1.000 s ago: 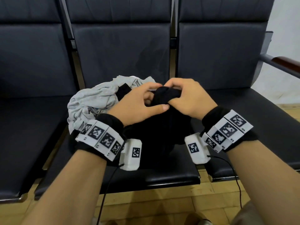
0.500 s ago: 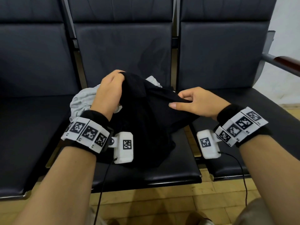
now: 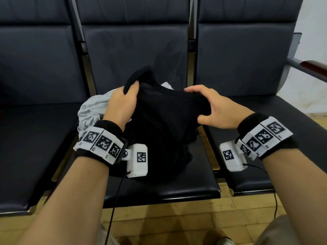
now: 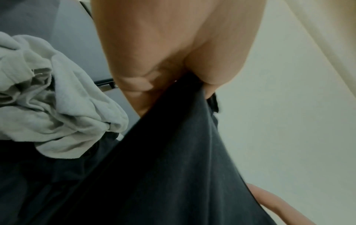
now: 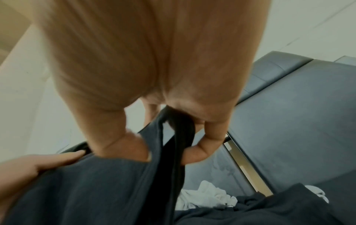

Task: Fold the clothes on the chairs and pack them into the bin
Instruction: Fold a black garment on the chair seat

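Hands, two, left hand (image 3: 122, 103) and right hand (image 3: 217, 110), grip one black garment (image 3: 164, 124).

A wooden plank floor (image 3: 177, 225), yellowish in tone, runs below the front edge of the seating. A pale wall (image 3: 311, 41) stands at the right, behind a dark wooden armrest (image 3: 314, 66) on a grey metal support. A black cable (image 3: 113, 206) hangs down toward the floor; a second black cable (image 3: 275, 204) hangs at the right.
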Available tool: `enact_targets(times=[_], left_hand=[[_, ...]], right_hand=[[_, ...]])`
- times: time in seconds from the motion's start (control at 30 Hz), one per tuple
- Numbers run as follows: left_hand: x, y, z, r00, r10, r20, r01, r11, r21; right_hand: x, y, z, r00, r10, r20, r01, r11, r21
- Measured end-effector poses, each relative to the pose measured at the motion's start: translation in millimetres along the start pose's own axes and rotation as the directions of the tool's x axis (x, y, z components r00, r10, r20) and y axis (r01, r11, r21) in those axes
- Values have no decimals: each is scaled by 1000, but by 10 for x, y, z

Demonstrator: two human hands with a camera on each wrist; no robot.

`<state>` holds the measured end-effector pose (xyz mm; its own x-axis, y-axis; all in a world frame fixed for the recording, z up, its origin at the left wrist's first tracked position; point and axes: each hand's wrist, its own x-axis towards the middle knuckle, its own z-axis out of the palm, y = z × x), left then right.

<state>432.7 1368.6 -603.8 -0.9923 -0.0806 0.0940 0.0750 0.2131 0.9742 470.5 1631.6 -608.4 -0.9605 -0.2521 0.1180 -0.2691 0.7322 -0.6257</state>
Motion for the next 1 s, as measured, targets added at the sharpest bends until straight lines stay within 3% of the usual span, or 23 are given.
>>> enact_targets(times=[0.07,0.2,0.37,0.47,0.57,0.63,0.77,0.9,1.0], left_hand=[[36,-46,-25,999,40,-25,-41,999,-34],[89,-65,-61,1000,5,30,2,976,-219],[68,-50,-52,998,21,51,-9,975,-223],[73,-27,-70,999,-24,24,31,939,-344],[93,0,-108,993,-117,28,116,872,-476],[94,-2,-136,987,-145,65,158,854,-495],[44,14,-154,985,-143,97,172,833,-526],[91,17,-185,989,-127,71,145,897,-418],[136,-30,-202,999,-47,20,48,998,-36]], right_hand=[[19,38,21,999,11,-48,-13,999,-51],[68,115,42,988,-46,-148,22,987,-160],[83,184,36,957,-86,-278,45,987,-153],[50,162,26,988,-34,-153,23,997,-76],[17,126,76,999,43,20,-38,983,-180],[23,110,97,999,48,24,-42,976,-213],[74,130,79,994,18,-110,-38,982,-186],[97,208,51,968,-32,-249,1,992,-123],[105,246,27,947,24,-321,-15,999,30]])
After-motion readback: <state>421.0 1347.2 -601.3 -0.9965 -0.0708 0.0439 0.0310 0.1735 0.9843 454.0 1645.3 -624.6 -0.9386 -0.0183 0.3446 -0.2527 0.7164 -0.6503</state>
